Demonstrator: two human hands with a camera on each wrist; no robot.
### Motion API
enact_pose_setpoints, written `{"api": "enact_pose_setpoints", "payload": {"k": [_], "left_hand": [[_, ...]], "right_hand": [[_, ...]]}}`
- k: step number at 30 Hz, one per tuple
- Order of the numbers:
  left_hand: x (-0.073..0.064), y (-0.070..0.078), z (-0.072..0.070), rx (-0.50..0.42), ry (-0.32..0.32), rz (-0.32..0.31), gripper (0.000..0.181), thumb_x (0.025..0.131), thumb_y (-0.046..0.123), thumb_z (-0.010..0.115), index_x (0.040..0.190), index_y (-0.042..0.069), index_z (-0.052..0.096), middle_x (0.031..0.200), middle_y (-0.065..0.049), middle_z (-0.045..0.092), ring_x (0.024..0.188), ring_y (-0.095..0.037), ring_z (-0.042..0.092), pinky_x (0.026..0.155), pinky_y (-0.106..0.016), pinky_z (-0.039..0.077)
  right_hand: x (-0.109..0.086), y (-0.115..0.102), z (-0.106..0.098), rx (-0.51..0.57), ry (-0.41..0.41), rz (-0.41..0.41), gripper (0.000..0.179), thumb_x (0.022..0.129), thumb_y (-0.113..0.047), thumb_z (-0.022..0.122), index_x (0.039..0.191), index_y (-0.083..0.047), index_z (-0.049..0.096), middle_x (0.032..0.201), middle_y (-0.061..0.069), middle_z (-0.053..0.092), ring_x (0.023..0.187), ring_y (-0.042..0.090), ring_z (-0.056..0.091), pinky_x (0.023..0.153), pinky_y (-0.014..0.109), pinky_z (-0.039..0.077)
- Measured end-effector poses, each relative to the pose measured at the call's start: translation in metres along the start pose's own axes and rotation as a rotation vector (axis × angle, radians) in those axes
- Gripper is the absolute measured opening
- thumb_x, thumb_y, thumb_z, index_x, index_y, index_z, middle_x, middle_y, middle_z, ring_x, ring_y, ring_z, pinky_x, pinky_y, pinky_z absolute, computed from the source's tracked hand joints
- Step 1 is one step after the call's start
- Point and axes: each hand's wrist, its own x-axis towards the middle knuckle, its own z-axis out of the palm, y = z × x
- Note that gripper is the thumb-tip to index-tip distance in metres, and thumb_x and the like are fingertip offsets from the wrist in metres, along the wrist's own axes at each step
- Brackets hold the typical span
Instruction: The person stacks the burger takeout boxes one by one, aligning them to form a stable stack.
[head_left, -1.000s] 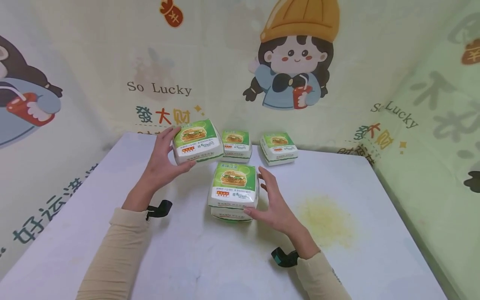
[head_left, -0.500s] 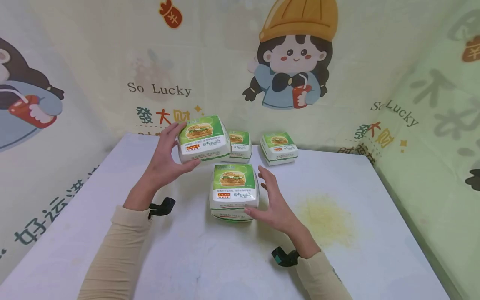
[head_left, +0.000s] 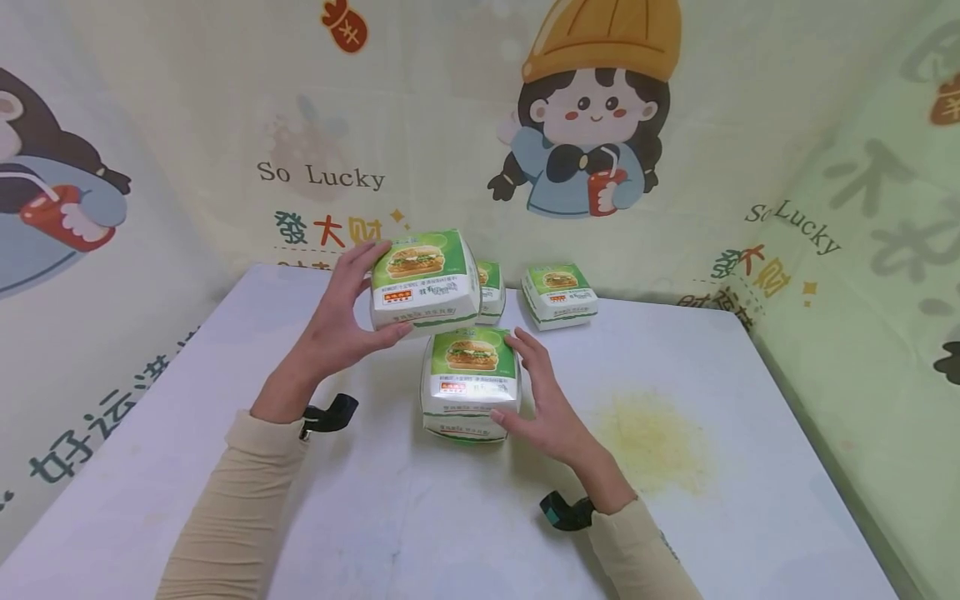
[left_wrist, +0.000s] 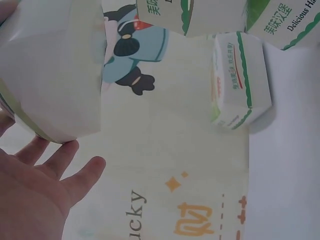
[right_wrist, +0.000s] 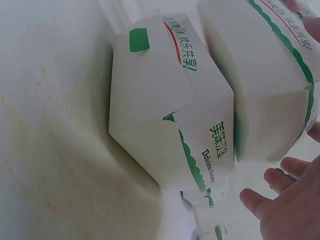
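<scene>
My left hand [head_left: 333, 321] grips a green-and-white burger box [head_left: 423, 279] from its left side, thumb at the front and fingers at the back. That box is raised and tilted, and overlaps a back box in the head view. Just right of centre, one burger box [head_left: 471, 367] sits on another burger box [head_left: 465, 427], which rests on the table. My right hand [head_left: 551, 408] holds the upper box at its right side, thumb on the front and index finger at the far corner. In the right wrist view its lower fingers [right_wrist: 255, 202] are spread apart from the cardboard.
Two more burger boxes stand at the table's back edge, one partly hidden [head_left: 491, 292] and one further right [head_left: 558, 296]. The white table [head_left: 420, 525] has a yellow stain [head_left: 652, 442] on the right. A printed cloth [head_left: 435, 108] hangs behind.
My left hand has moved right with its burger box, now covering more of the back box. The upper stacked box has shifted slightly right, closer in line with the lower one; my right hand stays beside it.
</scene>
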Motion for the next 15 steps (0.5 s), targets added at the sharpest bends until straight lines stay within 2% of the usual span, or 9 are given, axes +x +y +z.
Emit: {"api": "enact_pose_setpoints", "payload": {"k": [5,15], "left_hand": [[-0.0012,0.0047,0.0003,-0.02,-0.027,0.02,0.098,0.073,0.009,0.084,0.155,0.02,0.032,0.159,-0.003,0.023,0.149,-0.018,0.019,0.115,-0.055,0.035],[-0.0043,0.0104,0.0007,-0.048,-0.08,0.055,0.097,0.073,0.007,0.084,0.154,0.018,0.032,0.16,-0.003,0.023,0.149,-0.018,0.016,0.116,-0.051,0.036]], "right_hand": [[-0.0004,-0.0003,0.0004,0.008,0.009,0.0,0.091,0.081,-0.035,0.074,0.154,-0.028,0.02,0.165,-0.003,0.011,0.153,0.021,0.014,0.121,0.055,0.023],[0.0005,-0.0024,-0.0001,0.003,0.019,-0.021,0.095,0.08,-0.031,0.077,0.154,-0.027,0.018,0.161,-0.003,0.019,0.15,0.019,0.018,0.119,0.059,0.024]]}}
